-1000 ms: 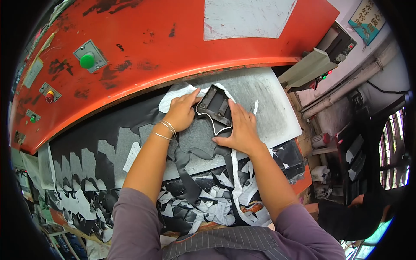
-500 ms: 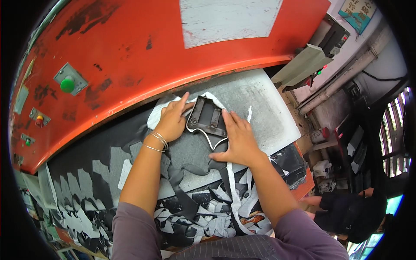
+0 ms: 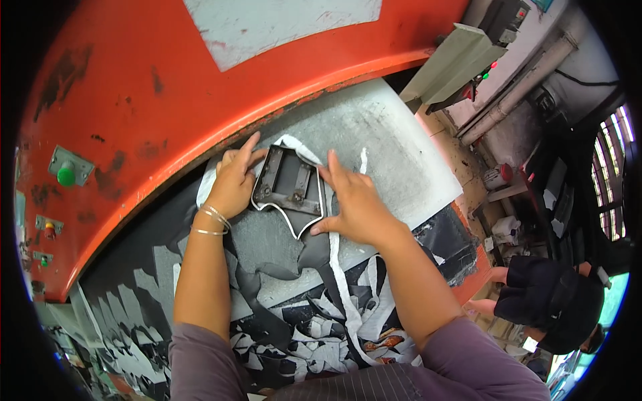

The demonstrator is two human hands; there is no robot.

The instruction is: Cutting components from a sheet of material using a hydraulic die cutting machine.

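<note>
A dark metal cutting die (image 3: 289, 200) with a pale cutting edge lies on dark grey sheet material (image 3: 264, 237), which has ragged cut edges. My left hand (image 3: 231, 184) is at the die's upper left, its index finger stretched out and its thumb against the die's frame. On the other side, my right hand (image 3: 358, 204) spans the die's right edge, fingertips by the upper corner and thumb by the lower point. Between them the two hands hold the die. Under the sheet lies a pale worn cutting board (image 3: 401, 160).
An orange machine beam (image 3: 144, 134) with a green button (image 3: 66, 176) rises beyond the board. Grey and black offcuts (image 3: 314, 341) heap along the near side, and a white-edged strip (image 3: 341, 281) trails toward me. At the right another person (image 3: 548, 294) in dark clothes is visible.
The view has shifted, so the die and both hands appear farther left. My right hand has eased outward, and more of the die's right edge shows. Both hands remain at the die.
</note>
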